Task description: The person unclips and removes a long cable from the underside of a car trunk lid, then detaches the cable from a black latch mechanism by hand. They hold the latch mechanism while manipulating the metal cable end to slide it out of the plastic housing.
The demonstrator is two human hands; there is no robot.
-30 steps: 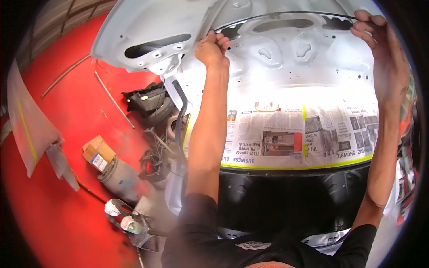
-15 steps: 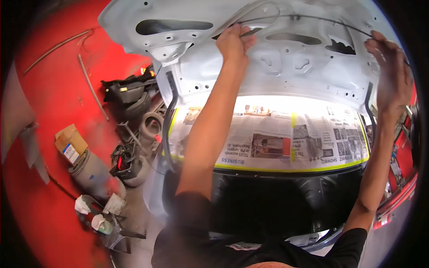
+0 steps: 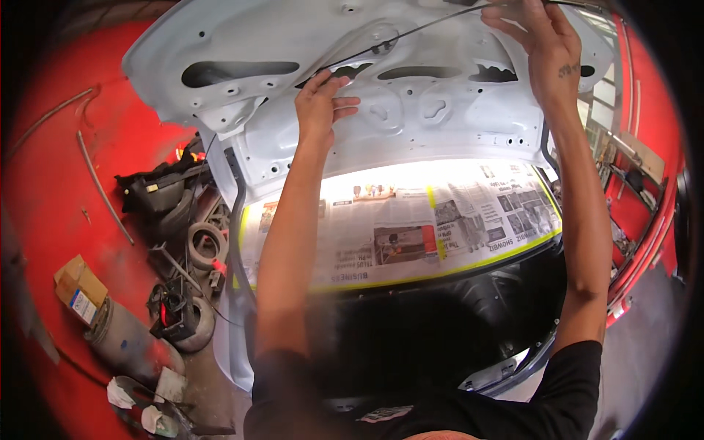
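Observation:
A thin black cable [image 3: 425, 31] with small dark clips near its middle stretches across the inside of a raised white car trunk lid [image 3: 257, 139]. My left hand [image 3: 320, 110] pinches the cable between thumb and forefinger beside an oblong opening in the panel, its other fingers spread. Higher up and to the right, my right hand [image 3: 554, 51] is closed on the cable near the picture's upper edge; its fingertips are partly cut off. Between the hands the cable slants upward to the right. Whether it touches the panel, I cannot tell.
Newspaper [image 3: 345, 242] edged with yellow tape covers the rear window below the lid. A dark trunk opening [image 3: 433, 330] lies beneath. At left stand a grey drum [image 3: 132, 341] with a cardboard box [image 3: 84, 290], and car parts [image 3: 161, 202] by a red wall [image 3: 59, 169].
The view has swung to the right. My right hand has risen with its end of the cable, which was bowed and now runs straighter and steeper. My left hand still pinches it.

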